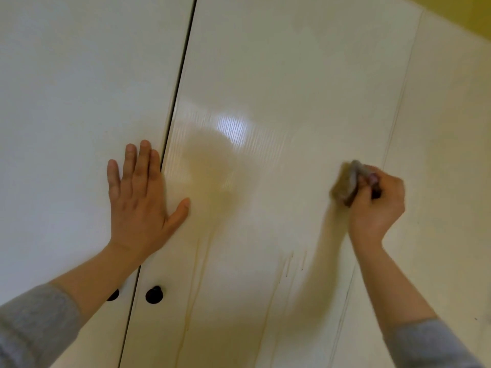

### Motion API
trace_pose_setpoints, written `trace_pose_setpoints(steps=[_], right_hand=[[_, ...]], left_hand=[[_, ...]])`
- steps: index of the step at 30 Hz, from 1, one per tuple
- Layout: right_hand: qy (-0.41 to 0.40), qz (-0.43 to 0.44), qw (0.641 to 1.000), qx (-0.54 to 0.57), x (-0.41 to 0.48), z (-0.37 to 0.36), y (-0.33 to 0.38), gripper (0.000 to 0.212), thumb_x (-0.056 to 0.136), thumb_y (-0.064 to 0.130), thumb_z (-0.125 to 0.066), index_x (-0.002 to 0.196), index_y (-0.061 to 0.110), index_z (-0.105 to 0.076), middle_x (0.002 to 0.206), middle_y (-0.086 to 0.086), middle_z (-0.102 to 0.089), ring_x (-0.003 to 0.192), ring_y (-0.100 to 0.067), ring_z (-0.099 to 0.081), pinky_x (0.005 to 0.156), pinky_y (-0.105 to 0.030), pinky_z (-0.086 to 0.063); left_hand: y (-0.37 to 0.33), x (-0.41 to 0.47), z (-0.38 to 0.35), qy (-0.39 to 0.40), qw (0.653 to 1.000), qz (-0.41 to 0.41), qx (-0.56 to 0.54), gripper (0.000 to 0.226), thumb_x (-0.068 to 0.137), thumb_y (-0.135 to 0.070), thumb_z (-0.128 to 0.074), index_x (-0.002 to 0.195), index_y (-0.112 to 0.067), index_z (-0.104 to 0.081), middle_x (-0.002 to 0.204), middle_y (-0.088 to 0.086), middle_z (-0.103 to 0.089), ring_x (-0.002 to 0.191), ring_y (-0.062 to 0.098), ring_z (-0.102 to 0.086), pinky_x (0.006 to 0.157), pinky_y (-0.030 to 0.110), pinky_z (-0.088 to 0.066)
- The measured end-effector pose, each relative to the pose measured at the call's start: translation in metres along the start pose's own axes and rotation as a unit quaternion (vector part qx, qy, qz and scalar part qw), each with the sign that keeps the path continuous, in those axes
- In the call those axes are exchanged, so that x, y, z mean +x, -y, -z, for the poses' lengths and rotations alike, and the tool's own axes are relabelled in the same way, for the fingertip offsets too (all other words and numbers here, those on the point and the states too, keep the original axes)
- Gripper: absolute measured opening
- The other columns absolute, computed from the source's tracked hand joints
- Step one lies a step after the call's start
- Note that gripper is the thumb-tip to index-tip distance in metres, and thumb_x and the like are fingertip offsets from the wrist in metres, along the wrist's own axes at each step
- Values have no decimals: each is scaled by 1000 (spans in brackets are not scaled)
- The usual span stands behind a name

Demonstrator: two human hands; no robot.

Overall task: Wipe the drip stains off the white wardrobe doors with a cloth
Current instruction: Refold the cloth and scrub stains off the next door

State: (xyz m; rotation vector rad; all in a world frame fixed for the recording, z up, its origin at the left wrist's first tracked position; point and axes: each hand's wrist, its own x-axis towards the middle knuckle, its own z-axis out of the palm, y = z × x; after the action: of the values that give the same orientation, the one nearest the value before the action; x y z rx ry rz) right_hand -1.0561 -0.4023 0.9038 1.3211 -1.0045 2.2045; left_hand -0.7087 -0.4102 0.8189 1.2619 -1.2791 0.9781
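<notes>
I judge the cloth (345,185) soft and light, best held wadded as my right hand (377,208) grips it, well right of the door gap (177,96) that my flat, empty left hand (138,208) straddles.

A yellow wall (471,10) fills the upper right corner — soft light, one bright glare (231,126).
</notes>
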Motion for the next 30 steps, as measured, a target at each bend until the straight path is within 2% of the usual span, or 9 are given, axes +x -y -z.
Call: trace_pose_setpoints(steps=[2, 6, 10, 13, 16, 18, 20, 26, 30], right_hand=[[-7, -36, 999, 9, 21, -4, -7, 20, 94, 5, -53, 104, 9, -69, 109, -4, -58, 86, 1, -54, 84, -11, -46], [2, -15, 1000, -9, -9, -9, -19, 23, 92, 0, -49, 103, 3, -68, 106, -9, -57, 89, 2, -49, 80, -2, -36], [82, 53, 995, -8, -80, 3, -26, 26, 91, 7, -48, 101, 7, -72, 100, -2, -57, 86, 0, -52, 79, -6, -38], [137, 42, 990, -6, -108, 20, -23, 26, 91, 7, -50, 102, 11, -73, 100, 1, -59, 92, 4, -56, 79, -5, -40], [47, 5, 999, -17, -78, 28, -27, 22, 89, 2, -52, 97, 6, -72, 98, -6, -60, 83, 2, -51, 78, -2, -37], [-24, -40, 999, -27, -41, 28, -35, 20, 91, 2, -52, 99, 4, -70, 101, -9, -59, 87, -4, -51, 78, -1, -35], [-49, -87, 995, -25, -11, 26, -44, 21, 94, 5, -51, 105, 6, -69, 109, -10, -59, 91, -8, -53, 78, -2, -37], [-22, -85, 996, -26, -35, 27, -59, 21, 92, -1, -48, 103, 2, -66, 108, -15, -59, 87, 1, -49, 77, 0, -36], [76, -53, 996, -7, -97, 31, -46, 24, 91, 1, -49, 102, 6, -70, 102, 1, -57, 86, 4, -55, 79, -3, -40]], left_hand=[[0, 0, 0, -5, 1000, -1, -1, 91, 91, -59, -34, 152, 6, -19, 162, 23, -12, 151, 37, -5, 121, 55, 0], [0, 0, -1, -5, 1000, 0, 1, 91, 90, -58, -34, 152, 7, -19, 162, 23, -13, 151, 37, -6, 122, 54, 1], [0, 2, 0, -1, 1000, 2, 4, 91, 90, -58, -34, 152, 6, -18, 162, 24, -12, 151, 37, -4, 122, 52, 4], [0, 0, 2, 6, 1000, 2, 1, 91, 90, -59, -33, 153, 6, -16, 162, 23, -10, 151, 37, -3, 122, 51, 5], [-2, 0, 2, 6, 1000, 4, -3, 91, 90, -58, -34, 153, 6, -17, 162, 23, -11, 151, 37, -4, 121, 52, 4], [-2, 0, 2, 8, 1000, 5, -1, 92, 90, -58, -34, 153, 6, -16, 162, 23, -11, 151, 37, -3, 121, 52, 4], [-2, 1, 2, 11, 1000, 7, 3, 92, 89, -59, -33, 153, 5, -15, 162, 23, -11, 151, 37, -3, 121, 52, 4], [-2, 2, 2, 17, 1000, 11, 2, 93, 88, -59, -34, 153, 4, -14, 162, 23, -10, 151, 38, -3, 120, 47, 9], [-2, 3, 3, 27, 1000, 11, 11, 93, 88, -60, -34, 153, 3, -12, 162, 23, -8, 151, 38, -2, 120, 46, 12]])
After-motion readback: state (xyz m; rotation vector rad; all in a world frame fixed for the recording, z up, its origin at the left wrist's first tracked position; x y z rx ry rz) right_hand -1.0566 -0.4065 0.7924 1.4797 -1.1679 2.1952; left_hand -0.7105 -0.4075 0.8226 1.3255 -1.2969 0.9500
